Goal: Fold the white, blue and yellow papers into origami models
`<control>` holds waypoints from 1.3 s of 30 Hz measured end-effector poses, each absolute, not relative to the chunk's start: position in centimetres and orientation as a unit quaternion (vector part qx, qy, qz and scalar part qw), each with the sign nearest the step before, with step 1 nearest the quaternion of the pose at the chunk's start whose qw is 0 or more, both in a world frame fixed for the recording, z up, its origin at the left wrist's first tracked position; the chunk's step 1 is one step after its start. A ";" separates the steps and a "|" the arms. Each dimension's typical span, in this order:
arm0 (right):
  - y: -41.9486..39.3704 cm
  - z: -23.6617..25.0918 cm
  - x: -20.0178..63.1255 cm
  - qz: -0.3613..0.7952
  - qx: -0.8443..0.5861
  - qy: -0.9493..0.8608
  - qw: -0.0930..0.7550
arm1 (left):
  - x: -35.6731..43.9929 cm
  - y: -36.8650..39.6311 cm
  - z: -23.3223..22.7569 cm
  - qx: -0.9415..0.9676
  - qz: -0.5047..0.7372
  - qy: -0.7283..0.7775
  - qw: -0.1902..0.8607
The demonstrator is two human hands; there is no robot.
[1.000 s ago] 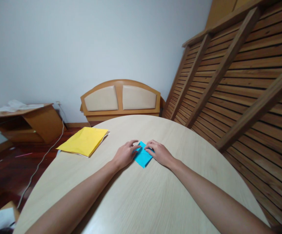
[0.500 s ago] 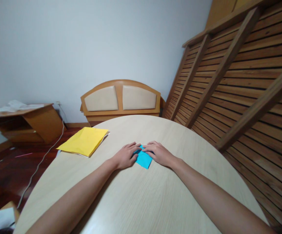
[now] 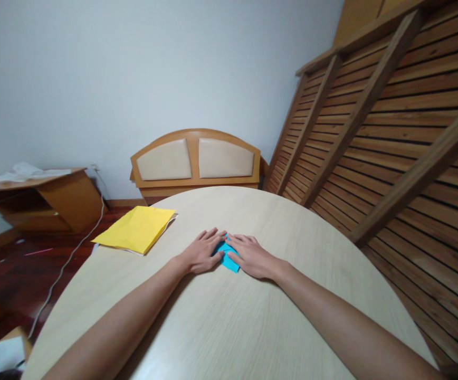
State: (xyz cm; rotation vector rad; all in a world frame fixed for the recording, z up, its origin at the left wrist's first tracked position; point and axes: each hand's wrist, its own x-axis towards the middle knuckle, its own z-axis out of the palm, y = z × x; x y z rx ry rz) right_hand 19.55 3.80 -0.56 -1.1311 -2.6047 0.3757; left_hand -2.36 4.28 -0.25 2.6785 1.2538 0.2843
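A small folded piece of blue paper (image 3: 230, 263) lies flat on the round pale wooden table (image 3: 229, 332). My left hand (image 3: 201, 253) rests on its left side, fingers stretched out and thumb on the paper. From the right, my right hand (image 3: 255, 257) lies over the paper's right side, with its fingers extended and its thumb pointing left across it. Both hands press down with spread fingers rather than grasping. Fold lines show between the two thumbs, while the outer parts of the paper are hidden under my hands.
Yellow paper sheets (image 3: 136, 230) lie at the table's left edge. Behind the table stands a headboard (image 3: 195, 134). A slatted wooden frame (image 3: 371, 132) leans along the right. At left are a low cabinet (image 3: 73, 198) and a white cable (image 3: 68, 264) on the floor.
My right hand has shifted slightly left and further over the blue paper, and its thumb now lies on it. Less of the paper shows. My left hand has barely moved.
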 end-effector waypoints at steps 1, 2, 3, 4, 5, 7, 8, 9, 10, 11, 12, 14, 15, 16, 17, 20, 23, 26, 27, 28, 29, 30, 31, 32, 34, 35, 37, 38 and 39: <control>3.6 -0.5 19.6 0.144 -0.388 -0.902 0.125 | -2.4 4.3 -0.3 0.897 0.094 0.422 0.088; 3.5 -0.5 19.6 0.157 -0.384 -0.903 0.112 | -2.4 4.3 -0.3 0.896 0.092 0.425 0.089; 3.3 -0.4 19.7 0.169 -0.382 -0.903 0.101 | -2.5 4.2 -0.3 0.894 0.089 0.430 0.087; 3.3 -0.3 19.8 0.177 -0.382 -0.903 0.091 | -2.5 4.2 -0.2 0.893 0.087 0.434 0.084; 3.2 -0.2 19.8 0.181 -0.387 -0.901 0.082 | -2.4 4.2 -0.2 0.892 0.083 0.438 0.080; 3.3 0.0 20.0 0.180 -0.409 -0.892 0.066 | -2.4 4.1 -0.2 0.889 0.078 0.445 0.073; 3.4 0.0 20.1 0.176 -0.425 -0.886 0.060 | -2.4 4.1 -0.2 0.888 0.077 0.449 0.069; 3.5 -0.1 20.2 0.171 -0.441 -0.879 0.057 | -2.4 4.1 -0.2 0.887 0.077 0.451 0.065; 3.7 -0.2 20.3 0.165 -0.456 -0.873 0.056 | -2.4 4.2 -0.3 0.886 0.080 0.453 0.060; 3.8 -0.3 20.4 0.158 -0.470 -0.866 0.058 | -2.4 4.2 -0.4 0.886 0.084 0.453 0.055; 3.9 -0.5 20.5 0.150 -0.481 -0.862 0.060 | -2.4 4.3 -0.4 0.886 0.089 0.452 0.049; 4.2 -0.8 20.7 0.134 -0.493 -0.857 0.064 | -2.3 4.4 -0.5 0.889 0.098 0.445 0.036; 4.3 -0.9 20.7 0.128 -0.494 -0.857 0.067 | -2.3 4.4 -0.5 0.892 0.101 0.440 0.030; 4.4 -1.0 20.8 0.124 -0.494 -0.858 0.069 | -2.2 4.4 -0.5 0.894 0.105 0.434 0.024; 4.4 -1.0 20.8 0.122 -0.494 -0.858 0.070 | -2.2 4.4 -0.5 0.897 0.110 0.427 0.018; 4.6 -0.9 21.0 0.122 -0.492 -0.859 0.073 | -2.2 4.3 -0.2 0.906 0.125 0.403 0.007; 4.8 -0.9 21.1 0.123 -0.496 -0.856 0.079 | -2.4 4.2 0.2 0.913 0.134 0.385 0.007; 5.1 -1.2 21.0 0.128 -0.513 -0.844 0.091 | -2.6 4.2 0.5 0.918 0.130 0.374 0.010; 5.2 -1.3 20.9 0.129 -0.520 -0.839 0.096 | -2.7 4.2 0.5 0.920 0.129 0.371 0.012; 5.2 -1.4 20.8 0.130 -0.525 -0.835 0.100 | -2.8 4.2 0.5 0.921 0.127 0.369 0.014; 5.2 -1.4 20.7 0.130 -0.530 -0.832 0.104 | -2.9 4.2 0.4 0.921 0.125 0.368 0.015; 5.2 -1.5 20.6 0.129 -0.533 -0.829 0.108 | -2.9 4.3 0.4 0.922 0.123 0.367 0.017; 5.2 -1.5 20.5 0.128 -0.534 -0.829 0.110 | -3.0 4.3 0.3 0.923 0.120 0.366 0.018; 5.1 -1.5 20.5 0.126 -0.534 -0.829 0.110 | -3.0 4.3 0.2 0.923 0.117 0.366 0.019; 4.9 -1.3 20.3 0.123 -0.534 -0.829 0.108 | -3.0 4.4 0.1 0.924 0.112 0.366 0.021; 4.7 -1.2 20.2 0.122 -0.534 -0.830 0.105 | -3.0 4.4 0.0 0.924 0.111 0.365 0.021; 4.4 -1.0 20.1 0.121 -0.532 -0.832 0.099 | -3.0 4.4 -0.1 0.925 0.112 0.361 0.018; 4.2 -0.9 20.0 0.121 -0.531 -0.833 0.096 | -3.0 4.4 -0.1 0.926 0.114 0.359 0.014; 4.1 -0.9 20.0 0.122 -0.528 -0.835 0.093 | -3.0 4.4 -0.1 0.927 0.116 0.356 0.010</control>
